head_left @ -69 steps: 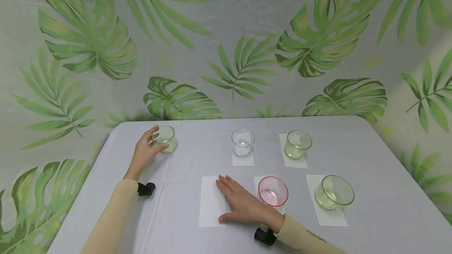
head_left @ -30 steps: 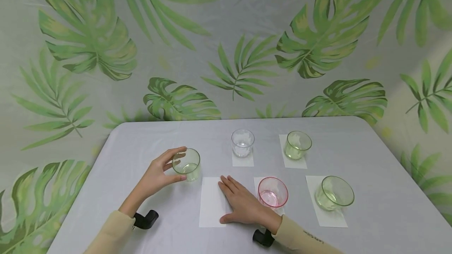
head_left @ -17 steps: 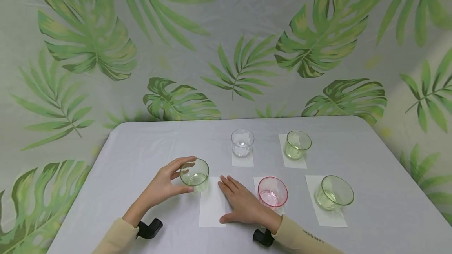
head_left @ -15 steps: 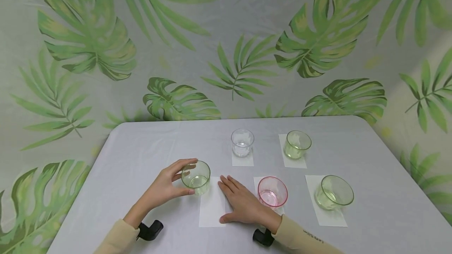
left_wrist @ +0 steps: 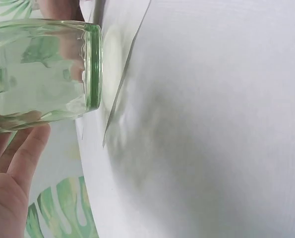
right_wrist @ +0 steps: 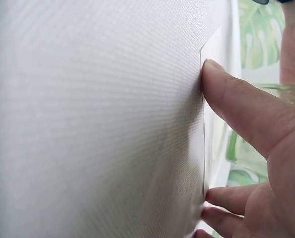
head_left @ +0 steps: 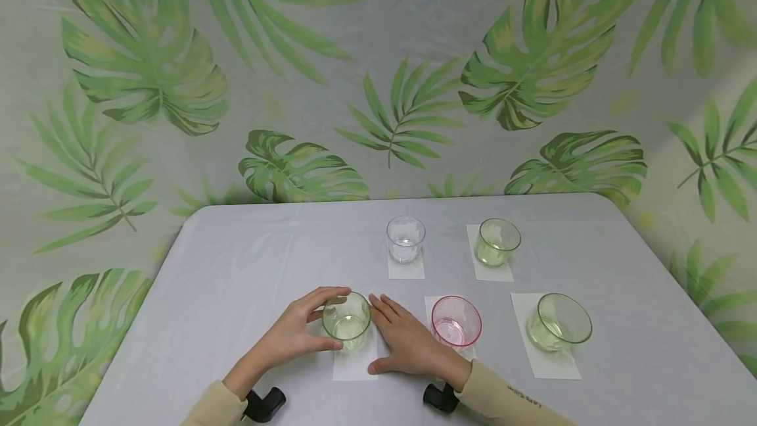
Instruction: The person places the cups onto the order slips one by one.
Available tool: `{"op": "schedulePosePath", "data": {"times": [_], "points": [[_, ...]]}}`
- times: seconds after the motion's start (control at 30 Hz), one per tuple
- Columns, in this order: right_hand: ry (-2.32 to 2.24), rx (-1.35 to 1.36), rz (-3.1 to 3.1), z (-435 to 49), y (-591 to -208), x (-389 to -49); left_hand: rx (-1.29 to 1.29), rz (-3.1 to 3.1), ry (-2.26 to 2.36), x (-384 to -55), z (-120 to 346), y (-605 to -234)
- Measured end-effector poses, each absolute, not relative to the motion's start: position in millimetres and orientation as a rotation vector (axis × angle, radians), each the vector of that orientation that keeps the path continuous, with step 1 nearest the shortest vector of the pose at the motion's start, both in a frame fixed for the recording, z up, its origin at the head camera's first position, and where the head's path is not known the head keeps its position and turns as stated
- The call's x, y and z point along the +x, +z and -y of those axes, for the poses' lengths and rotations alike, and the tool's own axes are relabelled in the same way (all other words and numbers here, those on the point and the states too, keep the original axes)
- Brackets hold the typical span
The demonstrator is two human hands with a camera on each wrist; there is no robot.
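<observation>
My left hand (head_left: 296,331) grips a green-tinted glass (head_left: 346,327) from its left side, thumb toward me and fingers at the far side. Upright, the glass is over a white sheet of paper (head_left: 355,371). In the left wrist view a narrow gap shows between the base of the glass (left_wrist: 43,74) and the paper. My right hand (head_left: 408,347) presses on the sheet's right edge with straight, spread fingers. In the right wrist view its thumb (right_wrist: 236,99) and fingertips touch the paper's edge, with the glass (right_wrist: 246,156) beyond them.
A pink glass (head_left: 457,324) stands on paper just right of my right hand. Behind are a clear glass (head_left: 405,242) and a small green glass (head_left: 498,243), each on paper. A wider green glass (head_left: 558,324) stands on a sheet at right. White cloth (head_left: 236,261) covers the table.
My left hand has carried the green glass from the table's far left corner rightward and toward me, over the paper. The right hand has stayed on the sheet, shifting barely.
</observation>
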State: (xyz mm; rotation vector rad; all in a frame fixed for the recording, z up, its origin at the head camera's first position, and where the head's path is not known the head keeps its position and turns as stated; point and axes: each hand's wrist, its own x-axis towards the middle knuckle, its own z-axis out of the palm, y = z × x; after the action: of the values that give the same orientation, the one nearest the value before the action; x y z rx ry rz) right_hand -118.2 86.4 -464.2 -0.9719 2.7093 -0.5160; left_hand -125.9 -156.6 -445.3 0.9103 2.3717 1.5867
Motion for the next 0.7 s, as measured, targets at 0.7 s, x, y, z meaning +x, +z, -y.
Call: {"op": "schedulePosePath", "data": {"times": [0.7], "points": [[-0.513,-0.972,-2.72,-87.1,-466.2,-119.3,0.912,-2.404,1.555,-122.0,148.1,-451.5]]}}
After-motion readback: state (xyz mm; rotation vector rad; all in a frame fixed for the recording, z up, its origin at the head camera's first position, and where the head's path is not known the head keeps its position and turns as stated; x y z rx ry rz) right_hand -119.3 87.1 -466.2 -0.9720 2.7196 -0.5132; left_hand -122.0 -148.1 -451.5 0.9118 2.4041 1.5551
